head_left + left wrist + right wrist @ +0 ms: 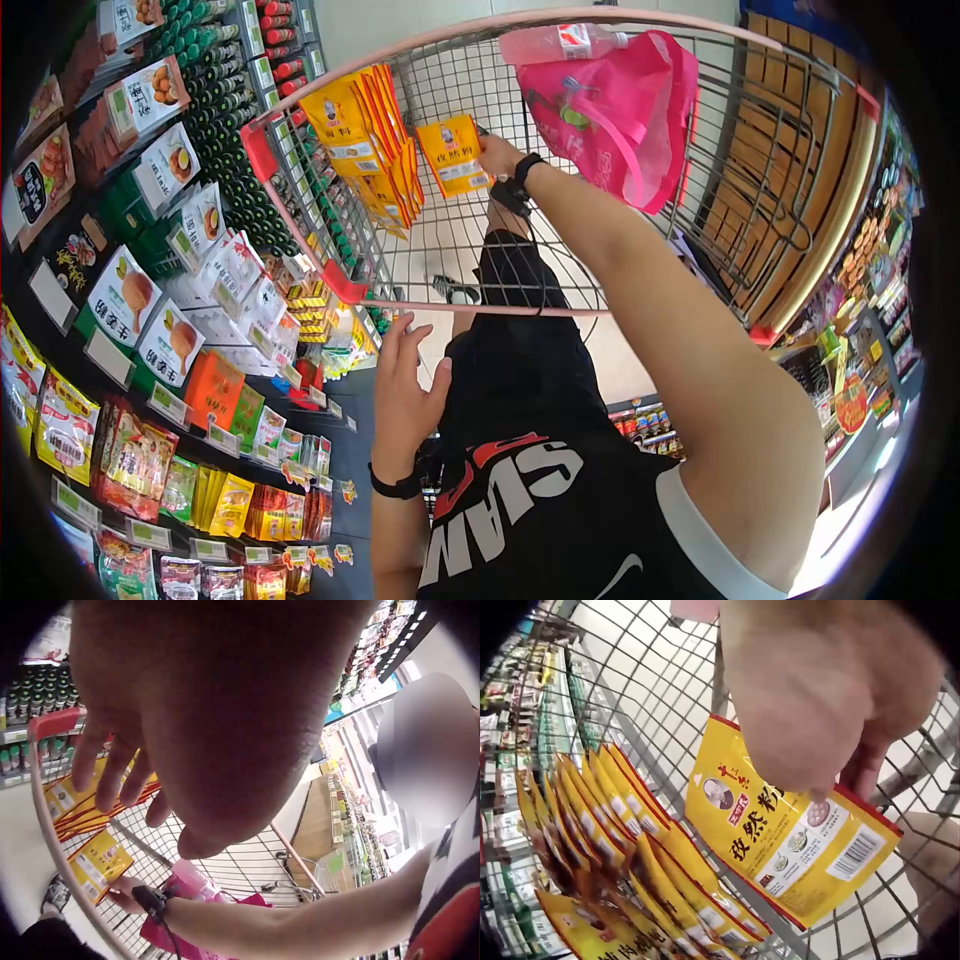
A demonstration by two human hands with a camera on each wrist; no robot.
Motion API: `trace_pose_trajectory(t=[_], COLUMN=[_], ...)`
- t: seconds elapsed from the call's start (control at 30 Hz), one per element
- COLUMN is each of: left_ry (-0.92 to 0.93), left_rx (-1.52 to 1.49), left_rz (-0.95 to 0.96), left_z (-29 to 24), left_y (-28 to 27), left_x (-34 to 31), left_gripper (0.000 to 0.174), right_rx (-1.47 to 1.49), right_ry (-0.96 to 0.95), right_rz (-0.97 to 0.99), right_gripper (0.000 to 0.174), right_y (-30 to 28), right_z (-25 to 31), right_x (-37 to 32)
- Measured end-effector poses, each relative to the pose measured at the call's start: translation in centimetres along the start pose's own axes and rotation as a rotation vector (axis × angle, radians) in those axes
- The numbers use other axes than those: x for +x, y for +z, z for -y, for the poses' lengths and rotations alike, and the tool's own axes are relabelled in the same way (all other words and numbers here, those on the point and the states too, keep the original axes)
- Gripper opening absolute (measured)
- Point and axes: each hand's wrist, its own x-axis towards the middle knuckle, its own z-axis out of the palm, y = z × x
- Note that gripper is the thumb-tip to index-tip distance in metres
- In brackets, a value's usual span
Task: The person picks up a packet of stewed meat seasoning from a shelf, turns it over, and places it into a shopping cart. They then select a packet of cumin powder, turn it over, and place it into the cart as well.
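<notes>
My right hand [501, 156] pinches a yellow seasoning packet [450, 152] by its edge, inside the shopping cart [470, 306]. In the right wrist view, the thumb lies over the face of this packet [780, 832], which has a red border, Chinese lettering and a barcode. Beside it, several similar yellow packets [607, 802] stand in overlapping rows against the cart's side. My left hand [405, 385] hangs just outside the cart's near rail, fingers extended and nothing in it.
A pink bag [600, 110] and a clear plastic bottle [560, 44] lie in the cart's other side. Shelves of bottles [235, 150] and hanging seasoning packets [140, 290] line the left. A slatted wooden stand [765, 150] is on the right.
</notes>
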Motion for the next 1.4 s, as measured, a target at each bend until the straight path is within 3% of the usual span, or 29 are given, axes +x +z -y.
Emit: trace_pose_trajectory(t=[0.13, 0.27, 0.37, 0.5, 0.57, 0.63, 0.7, 0.77, 0.87, 0.93, 1.03, 1.17, 1.3, 1.4], left_ry=[0.024, -0.015, -0.011, 0.061, 0.101, 0.132, 0.188, 0.205, 0.183, 0.270, 0.364, 0.342, 0.303, 0.247], left_rx=[0.042, -0.035, -0.074, -0.118, -0.141, -0.161, -0.168, -0.172, -0.215, -0.208, -0.259, -0.339, -0.427, -0.523], left_rz=[-0.044, -0.038, -0.050, -0.129, -0.184, -0.241, -0.311, -0.366, -0.317, -0.419, -0.667, -0.879, -1.068, -1.237], left_z=[1.6, 3.1, 3.9, 5.7, 6.9, 8.5, 10.0, 12.5, 16.3, 19.5, 24.8, 30.7, 35.0, 37.0], left_y=[0.2, 1.3, 1.9, 2.9, 3.7, 4.5, 5.4, 6.9, 7.9, 9.2, 11.8, 15.9, 19.0, 21.3], left_x=[-0.2, -1.9, -3.2, -5.6, -7.1, -9.3, -12.1, -15.3, -20.7, -24.3, -29.2, -36.0, -41.9, -45.2], left_gripper=[0.041, 0.040, 0.038, 0.037, 0.037, 0.037, 0.040, 0.038, 0.030, 0.026, 0.018, 0.013, 0.013, 0.012], right_rx=[-0.188, -0.194, -0.342, -0.571, -0.619, -0.745, -0.618, 0.048, -0.010, -0.014, 0.053, -0.222, -0.290, -0.345], right_ry=[0.061, 0.110, 0.065, 0.141, 0.123, -0.089, -0.466, -0.058, -0.306, -0.461, -0.647, -1.095, -1.414, -1.572], right_rz=[0.015, -0.159, -0.121, 0.033, 0.048, 0.016, 0.142, 0.017, -0.128, -0.153, 0.103, 0.375, 0.596, 0.608], right_gripper=[0.030, 0.031, 0.039, 0.041, 0.043, 0.038, 0.027, 0.027, 0.029, 0.027, 0.022, 0.020, 0.021, 0.035], right_y=[3.0, 4.1, 3.7, 2.3, 1.0, 0.0, -2.5, -1.9, 0.1, 4.1, 12.4, 25.7, 38.3, 47.1], right_z=[-0.8, -1.3, -1.0, 1.3, 3.9, 4.9, 1.7, 7.1, 19.0, 25.7, 35.0, 44.7, 52.5, 56.7], right_x=[0.8, 1.4, 1.2, 0.2, -1.3, -1.8, -0.3, -2.3, -14.0, -23.2, -36.6, -51.8, -61.7, -62.9])
